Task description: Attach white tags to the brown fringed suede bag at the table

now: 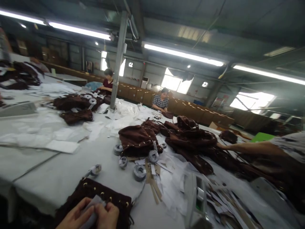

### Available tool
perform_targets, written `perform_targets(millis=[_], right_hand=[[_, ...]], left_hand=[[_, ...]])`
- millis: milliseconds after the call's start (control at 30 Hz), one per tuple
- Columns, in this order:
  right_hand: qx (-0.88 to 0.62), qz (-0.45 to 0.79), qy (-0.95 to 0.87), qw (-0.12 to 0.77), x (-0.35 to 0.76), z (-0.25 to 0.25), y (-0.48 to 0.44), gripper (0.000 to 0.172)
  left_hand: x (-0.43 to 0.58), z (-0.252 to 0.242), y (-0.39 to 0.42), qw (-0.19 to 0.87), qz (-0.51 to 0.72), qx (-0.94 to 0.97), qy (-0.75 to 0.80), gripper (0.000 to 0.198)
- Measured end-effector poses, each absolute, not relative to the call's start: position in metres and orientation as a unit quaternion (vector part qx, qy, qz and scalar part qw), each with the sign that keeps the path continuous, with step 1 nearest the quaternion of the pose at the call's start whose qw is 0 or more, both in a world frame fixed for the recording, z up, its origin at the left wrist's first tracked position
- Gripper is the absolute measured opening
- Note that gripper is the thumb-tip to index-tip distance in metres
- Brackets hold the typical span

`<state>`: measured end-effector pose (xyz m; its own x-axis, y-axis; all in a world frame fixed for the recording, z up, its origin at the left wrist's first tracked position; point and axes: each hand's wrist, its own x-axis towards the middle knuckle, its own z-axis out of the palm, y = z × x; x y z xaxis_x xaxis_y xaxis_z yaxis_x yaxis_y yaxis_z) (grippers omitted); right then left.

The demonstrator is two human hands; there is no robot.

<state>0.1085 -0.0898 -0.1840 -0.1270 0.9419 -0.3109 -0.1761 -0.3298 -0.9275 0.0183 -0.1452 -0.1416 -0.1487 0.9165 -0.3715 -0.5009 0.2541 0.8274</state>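
Observation:
A dark brown bag (116,198) with a row of gold eyelets lies at the table's near edge. Above it, my left hand (76,213) pinches a folded, thin grey sheet (90,216). My right hand (107,214) grips the same sheet from the other side, its fingers curled close to the left hand. Both hands are cut off by the lower frame edge. Just beyond the bag is a small grey wrapped roll (96,169), seemingly attached to a cord or strap. Whether the sheet touches an eyelet is hidden by the fingers.
Another brown bag (135,138) stands ahead, with grey wrapped rolls (139,172) around it. Card strips (152,181) and a grey-white device (195,200) lie to the right. A co-worker's arm (250,147) reaches onto a brown pile (190,140). A post (118,60) rises from the table.

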Motion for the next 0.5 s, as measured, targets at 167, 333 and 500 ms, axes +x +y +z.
perform_targets(millis=[167,333,500], right_hand=[[-0.497,0.676,-0.362,0.407,0.120,-0.165,-0.095,0.035],[-0.489,0.711,-0.361,0.354,0.127,-0.144,-0.093,0.044],[-0.519,0.699,-0.378,0.315,0.130,-0.139,-0.090,0.046]], left_hand=[[0.034,-0.133,-0.154,0.664,0.548,0.138,0.490,0.051],[0.032,-0.138,-0.155,0.596,0.600,0.162,0.509,0.054],[0.033,-0.140,-0.154,0.514,0.616,0.242,0.547,0.061]])
